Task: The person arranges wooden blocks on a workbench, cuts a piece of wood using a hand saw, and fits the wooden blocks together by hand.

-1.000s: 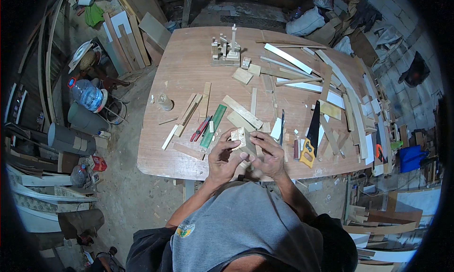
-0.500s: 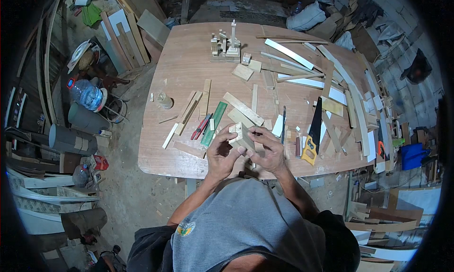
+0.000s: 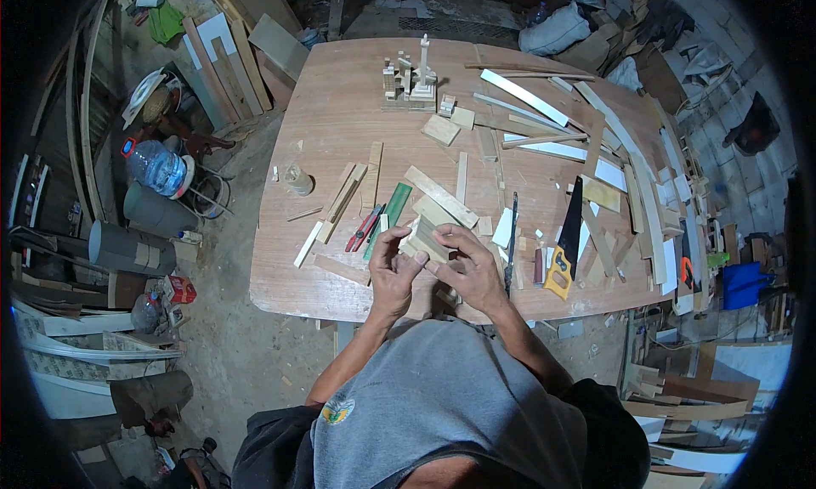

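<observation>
Both hands are close together at the near edge of the table (image 3: 323,107). The left hand (image 3: 393,272) has its fingers curled around a small bundle of pale wood pieces (image 3: 425,238), w/ the thumb up on the left side. The right hand (image 3: 469,272) is half closed too, fingers pinching the same bundle from the right. So the wood pieces sit between the 2 hands, held just above the table top, not lying on it.

Just left of the left hand lie red-handled pliers (image 3: 364,228) and a green ruler (image 3: 389,215). A bit further left are thin wood strips (image 3: 340,202). Just right of the right hand is a long thin dark tool (image 3: 512,243), and past it a hand saw (image 3: 565,247) w/ a yellow handle.

Further out, in front of the hands, a flat wood slat (image 3: 440,196) lies slanted. To the left of that stands a small clear glass (image 3: 297,180). Far across the table is a little model made of wood blocks (image 3: 410,81), and long white boards (image 3: 523,96) lie off to the far right.

What could go wrong, I think: the bundle is made of loose bits, so if 1 hand lets go a little, a piece could slip out & drop over the near edge to the floor. The saw is near the right hand, so a quick reach that way could scrape a finger on its teeth.
</observation>
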`<action>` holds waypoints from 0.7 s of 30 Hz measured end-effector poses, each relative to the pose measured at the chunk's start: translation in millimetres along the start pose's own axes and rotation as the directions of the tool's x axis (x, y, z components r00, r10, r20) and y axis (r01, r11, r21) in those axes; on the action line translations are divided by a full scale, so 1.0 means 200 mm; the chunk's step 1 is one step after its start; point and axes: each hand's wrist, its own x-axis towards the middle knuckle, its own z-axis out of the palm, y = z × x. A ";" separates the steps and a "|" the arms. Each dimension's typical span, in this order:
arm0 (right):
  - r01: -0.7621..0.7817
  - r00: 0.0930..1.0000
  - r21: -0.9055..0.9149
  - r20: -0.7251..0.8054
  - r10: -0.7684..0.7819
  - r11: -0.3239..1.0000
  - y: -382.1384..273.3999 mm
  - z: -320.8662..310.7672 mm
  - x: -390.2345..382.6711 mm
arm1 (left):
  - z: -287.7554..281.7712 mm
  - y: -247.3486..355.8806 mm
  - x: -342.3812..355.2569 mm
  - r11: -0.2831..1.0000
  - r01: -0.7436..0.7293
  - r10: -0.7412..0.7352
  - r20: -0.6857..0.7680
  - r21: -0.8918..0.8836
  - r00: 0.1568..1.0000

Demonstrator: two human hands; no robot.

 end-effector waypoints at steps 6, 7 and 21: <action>-0.043 0.998 0.006 0.042 0.043 0.999 0.03 0.00 0.00 | -0.01 0.01 0.01 0.998 0.050 -0.050 0.017 -0.023 0.999; -0.048 0.995 -0.010 0.086 0.048 0.999 0.02 0.00 0.00 | -0.01 0.01 0.02 0.998 0.050 -0.049 0.018 -0.024 0.999; 0.376 0.915 -0.422 0.029 -0.402 0.825 0.04 -0.02 0.00 | 0.10 0.19 0.05 0.974 0.084 -0.055 0.144 -0.210 0.988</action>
